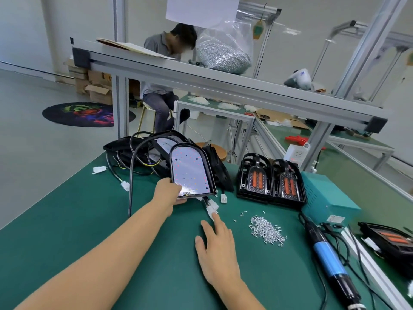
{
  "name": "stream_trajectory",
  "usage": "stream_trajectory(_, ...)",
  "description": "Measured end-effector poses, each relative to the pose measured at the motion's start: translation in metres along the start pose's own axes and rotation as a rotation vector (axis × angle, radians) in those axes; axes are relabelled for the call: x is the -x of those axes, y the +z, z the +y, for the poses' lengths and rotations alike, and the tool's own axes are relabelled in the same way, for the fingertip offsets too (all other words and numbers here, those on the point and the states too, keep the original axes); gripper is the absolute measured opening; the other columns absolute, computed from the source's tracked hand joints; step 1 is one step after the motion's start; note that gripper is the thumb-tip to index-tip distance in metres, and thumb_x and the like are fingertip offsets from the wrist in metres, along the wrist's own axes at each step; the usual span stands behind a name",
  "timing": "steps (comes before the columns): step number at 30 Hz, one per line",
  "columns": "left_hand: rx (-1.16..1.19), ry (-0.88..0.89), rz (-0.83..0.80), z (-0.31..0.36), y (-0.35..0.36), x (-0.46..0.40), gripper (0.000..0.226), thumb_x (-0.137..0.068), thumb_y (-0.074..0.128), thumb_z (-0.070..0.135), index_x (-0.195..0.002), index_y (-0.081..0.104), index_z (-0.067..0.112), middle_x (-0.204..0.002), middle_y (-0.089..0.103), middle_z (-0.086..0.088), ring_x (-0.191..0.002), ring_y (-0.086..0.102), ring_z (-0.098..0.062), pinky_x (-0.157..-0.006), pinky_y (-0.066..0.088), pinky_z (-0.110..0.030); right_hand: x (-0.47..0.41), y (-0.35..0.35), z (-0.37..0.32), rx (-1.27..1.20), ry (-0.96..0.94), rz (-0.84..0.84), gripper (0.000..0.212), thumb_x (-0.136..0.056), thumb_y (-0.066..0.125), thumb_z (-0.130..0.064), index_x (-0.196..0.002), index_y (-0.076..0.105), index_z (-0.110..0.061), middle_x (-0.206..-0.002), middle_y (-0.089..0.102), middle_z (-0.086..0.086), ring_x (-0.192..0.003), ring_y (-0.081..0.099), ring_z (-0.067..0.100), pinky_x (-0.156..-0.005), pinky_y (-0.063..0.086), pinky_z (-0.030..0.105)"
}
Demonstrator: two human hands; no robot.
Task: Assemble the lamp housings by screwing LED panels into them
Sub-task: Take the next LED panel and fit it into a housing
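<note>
Gripping a lamp housing (192, 173) with its LED panel seated at twelve o'clock, the left hand (168, 190) tilts it; the right hand (218, 245) lies flat, empty. Screws (267, 230) at three o'clock look undriven; assembled housings (270, 179) stand beyond.

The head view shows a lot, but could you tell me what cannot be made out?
- Lamp housing: panel screws too small to see.
- Left hand: fingers hidden beneath the housing.
- Electric screwdriver: tip cut off by the bottom edge.
- Right hand: contact with white connector unclear.
</note>
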State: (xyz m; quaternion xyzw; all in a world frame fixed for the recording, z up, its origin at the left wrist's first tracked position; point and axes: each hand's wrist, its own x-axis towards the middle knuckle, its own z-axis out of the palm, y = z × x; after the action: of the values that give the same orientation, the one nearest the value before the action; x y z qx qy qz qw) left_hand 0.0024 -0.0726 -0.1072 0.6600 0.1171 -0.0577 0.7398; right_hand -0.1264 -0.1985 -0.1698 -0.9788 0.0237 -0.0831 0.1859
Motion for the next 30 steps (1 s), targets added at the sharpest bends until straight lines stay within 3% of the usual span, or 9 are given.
stream_trajectory(4,0.122,0.032,-0.038,0.006,-0.008,0.019,0.018,-0.091,0.048,-0.011,-0.102,0.053,0.003,-0.112,0.055,-0.014,-0.094,0.056,-0.032,-0.058,0.052,-0.033,0.0,-0.001,0.0,-0.013,-0.005,0.005,0.048,-0.102,0.035,-0.038,-0.147,0.04,-0.024,-0.163,0.004,-0.008,-0.143,0.016,0.013,-0.12,0.011,0.035)
stream_trajectory(9,0.172,0.1,-0.128,0.005,-0.027,0.062,0.02,-0.09,0.05,-0.008,-0.096,0.058,0.009,-0.101,0.066,-0.007,-0.083,0.063,-0.022,-0.054,0.056,-0.028,0.0,-0.004,0.0,-0.048,-0.021,0.019,0.046,-0.101,0.04,-0.033,-0.145,0.044,-0.022,-0.162,0.009,-0.005,-0.145,0.018,0.014,-0.12,0.01,0.033)
stream_trajectory(13,0.151,0.098,-0.185,-0.01,-0.046,0.095,0.024,-0.091,0.048,-0.008,-0.105,0.058,0.009,-0.105,0.069,-0.004,-0.089,0.066,-0.023,-0.061,0.058,-0.031,0.002,-0.019,0.0,-0.728,0.097,0.18,0.027,-0.1,0.045,-0.011,-0.121,0.062,-0.015,-0.136,0.054,-0.004,-0.126,0.047,0.008,-0.113,0.031,0.03)
stream_trajectory(15,0.122,0.096,-0.217,-0.019,-0.052,0.108,0.026,-0.092,0.048,-0.006,-0.109,0.059,0.01,-0.105,0.071,-0.004,-0.09,0.068,-0.023,-0.064,0.057,-0.032,0.005,-0.032,0.001,-1.119,0.213,0.201,0.025,-0.103,0.043,-0.019,-0.119,0.061,-0.023,-0.128,0.06,-0.009,-0.119,0.054,0.004,-0.11,0.037,0.031)
stream_trajectory(18,0.055,0.095,-0.276,-0.036,-0.052,0.125,0.03,-0.092,0.049,-0.004,-0.111,0.061,0.015,-0.104,0.073,-0.001,-0.092,0.07,-0.02,-0.07,0.058,-0.034,0.005,-0.046,0.003,-1.434,0.204,0.016,0.04,-0.099,0.049,-0.041,-0.132,0.055,-0.021,-0.132,0.062,-0.001,-0.124,0.058,0.017,-0.108,0.042,0.042)
stream_trajectory(22,-0.066,0.166,-0.367,-0.051,-0.045,0.14,0.033,-0.093,0.051,-0.002,-0.114,0.061,0.02,-0.107,0.072,0.006,-0.101,0.067,-0.014,-0.091,0.052,-0.033,0.012,-0.053,-0.002,-1.307,0.19,0.009,0.022,-0.095,0.06,-0.022,-0.116,0.065,-0.021,-0.114,0.072,0.0,-0.103,0.067,0.022,-0.099,0.047,0.057)
stream_trajectory(25,-0.225,0.284,-0.474,-0.061,-0.053,0.143,0.028,-0.094,0.056,0.011,-0.116,0.06,0.027,-0.114,0.068,0.016,-0.11,0.061,-0.002,-0.093,0.043,-0.014,0.012,-0.054,0.012,-1.213,0.261,0.078,0.019,-0.098,0.053,-0.009,-0.105,0.068,-0.02,-0.102,0.074,0.005,-0.087,0.058,0.02,-0.09,0.05,0.053)
stream_trajectory(28,-0.592,0.5,-0.208,-0.072,-0.078,0.133,0.033,-0.091,0.061,0.026,-0.122,0.054,0.034,-0.13,0.053,0.02,-0.124,0.044,0.002,-0.1,0.029,-0.009,0.011,-0.061,0.027,-1.115,0.295,0.036,0.019,-0.098,0.055,-0.011,-0.089,0.068,-0.022,-0.07,0.062,-0.005,-0.067,0.048,0.015,-0.061,0.041,0.028)
stream_trajectory(30,-0.865,0.567,0.024,-0.073,-0.096,0.12,0.043,-0.09,0.062,0.028,-0.131,0.05,0.027,-0.141,0.044,0.01,-0.133,0.033,-0.009,-0.109,0.023,-0.026,0.007,-0.064,0.037,-1.048,0.339,-0.026,0.018,-0.097,0.056,-0.013,-0.085,0.066,-0.021,-0.064,0.05,-0.006,-0.056,0.04,0.011,-0.051,0.032,0.022)
